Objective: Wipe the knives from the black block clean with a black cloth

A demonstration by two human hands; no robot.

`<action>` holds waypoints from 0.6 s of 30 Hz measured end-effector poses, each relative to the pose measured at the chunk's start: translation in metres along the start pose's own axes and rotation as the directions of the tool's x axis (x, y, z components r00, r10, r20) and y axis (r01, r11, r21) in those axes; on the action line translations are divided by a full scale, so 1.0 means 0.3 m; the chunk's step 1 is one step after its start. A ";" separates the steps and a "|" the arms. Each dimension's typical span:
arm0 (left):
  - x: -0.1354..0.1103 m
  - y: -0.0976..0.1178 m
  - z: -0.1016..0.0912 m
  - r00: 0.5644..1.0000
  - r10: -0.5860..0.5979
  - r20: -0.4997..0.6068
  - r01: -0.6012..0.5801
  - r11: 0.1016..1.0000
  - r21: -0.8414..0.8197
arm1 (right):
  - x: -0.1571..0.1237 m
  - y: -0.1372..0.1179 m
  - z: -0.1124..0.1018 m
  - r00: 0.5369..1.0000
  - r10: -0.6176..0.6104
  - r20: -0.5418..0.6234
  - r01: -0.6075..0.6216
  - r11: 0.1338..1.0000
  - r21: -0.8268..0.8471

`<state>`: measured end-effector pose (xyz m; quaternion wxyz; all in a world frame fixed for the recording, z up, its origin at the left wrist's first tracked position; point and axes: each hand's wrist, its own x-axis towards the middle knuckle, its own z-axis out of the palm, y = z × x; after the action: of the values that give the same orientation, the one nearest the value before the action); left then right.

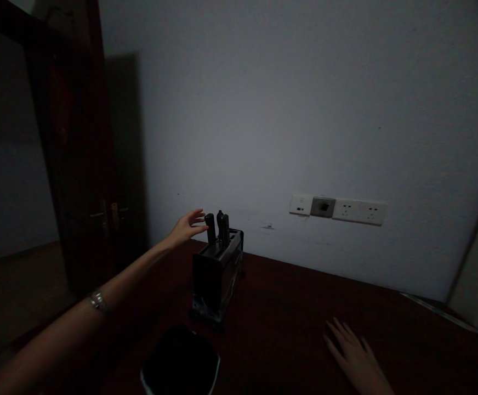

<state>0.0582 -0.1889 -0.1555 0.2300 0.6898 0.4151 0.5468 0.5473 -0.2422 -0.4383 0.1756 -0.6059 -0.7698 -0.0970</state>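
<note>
Left hand (186, 226) open, fingers parted at nearest black handle (210, 229); contact unclear. Handles stand in dark holder (208, 277) on desk (288, 312), left of centre; lower ends hidden inside. Right hand (354, 354) open, palm down, forearm cut off. Black object (181, 359) cropped below, too dark to identify.
</note>
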 end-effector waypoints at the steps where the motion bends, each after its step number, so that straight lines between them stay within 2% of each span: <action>1: 0.006 -0.007 0.003 1.000 -0.025 0.005 0.025 1.000 -0.016 | 0.001 -0.002 0.000 1.000 0.002 -0.003 -0.002 1.000 -0.003; 9: 0.015 -0.038 0.036 0.985 -0.094 0.143 0.097 0.995 -0.010 | 0.007 -0.015 -0.007 0.998 0.064 -0.002 -0.064 0.998 0.009; 18: 0.015 -0.088 0.058 0.970 -0.185 0.158 0.197 0.978 -0.068 | 0.005 -0.017 -0.015 0.998 0.061 -0.006 -0.061 0.998 0.029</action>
<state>0.0666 -0.1685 -0.1785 0.3407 0.6757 0.4380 0.4852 0.5428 -0.2437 -0.4332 0.1898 -0.6263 -0.7516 -0.0824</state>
